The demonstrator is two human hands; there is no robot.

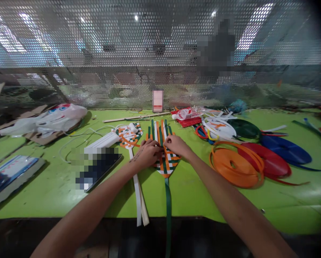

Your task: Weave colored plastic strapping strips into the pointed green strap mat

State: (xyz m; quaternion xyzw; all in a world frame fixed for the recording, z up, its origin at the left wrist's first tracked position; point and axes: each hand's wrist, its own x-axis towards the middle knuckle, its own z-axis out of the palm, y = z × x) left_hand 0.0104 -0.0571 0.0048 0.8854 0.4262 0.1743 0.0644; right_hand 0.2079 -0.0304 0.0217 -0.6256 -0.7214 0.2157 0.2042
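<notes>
A woven piece of orange, green and white flat strips (164, 169) lies on the green table in front of me, rounding to a point at its near end. From that point a long green strip (168, 204) hangs over the table edge. Several loose strip ends stick out at its far side. My left hand (149, 153) rests on its left part, fingers bent and closed on the weave. On the right, my right hand (175, 145) is closed in a pinch at the middle strips. The fingertips partly hide what they grip.
Left of my hands lies another woven piece (127, 142) with a white strip tail, beside a white power strip (102, 141) and a dark phone (101, 168). Rolls of orange strip (224, 173), red strip (274, 161) and blue strip (286, 148) lie right. Behind stands a perforated screen (122, 46).
</notes>
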